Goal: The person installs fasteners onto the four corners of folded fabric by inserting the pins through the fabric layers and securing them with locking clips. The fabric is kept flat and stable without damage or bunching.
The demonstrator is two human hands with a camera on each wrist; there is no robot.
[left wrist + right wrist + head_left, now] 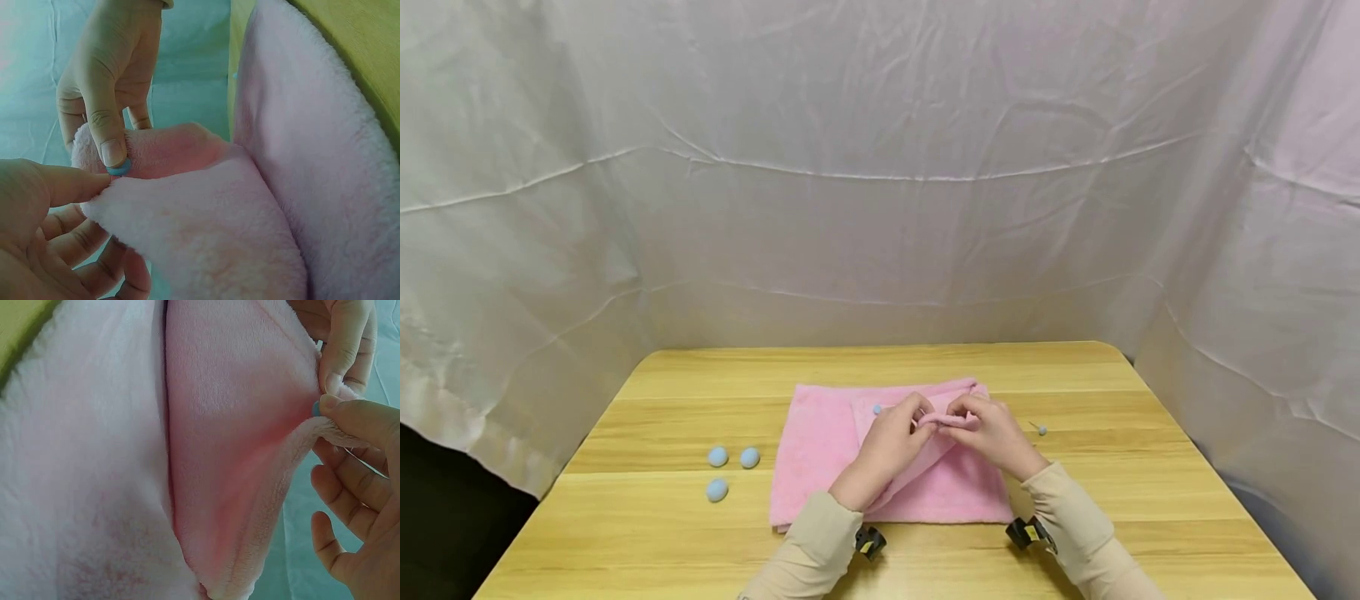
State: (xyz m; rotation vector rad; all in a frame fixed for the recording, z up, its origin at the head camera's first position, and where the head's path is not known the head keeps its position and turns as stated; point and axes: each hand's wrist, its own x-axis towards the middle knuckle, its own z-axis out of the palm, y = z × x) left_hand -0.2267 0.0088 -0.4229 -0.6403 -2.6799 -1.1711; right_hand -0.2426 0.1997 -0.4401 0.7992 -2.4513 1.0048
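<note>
A folded pink plush cloth (816,450) lies on the table, with one corner raised between both hands. My left hand (891,437) pinches that raised edge between thumb and fingers. Facing it, my right hand (992,429) holds the same edge, its thumb pressed on a blue-headed pin (119,167) at the fabric. In the right wrist view the pin's blue head (316,409) peeks out beside the right thumb, close to the left fingertips; its shaft is mostly hidden by fabric and fingers. Another small blue head (877,409) shows on the cloth left of my left hand.
Three light blue rounded pieces, one of them the front piece (717,489), sit on the wooden table (662,417) left of the cloth. Right of my right hand lies a loose blue-headed pin (1042,431) with a thin shaft. Pale curtains (880,233) surround the table's back and sides.
</note>
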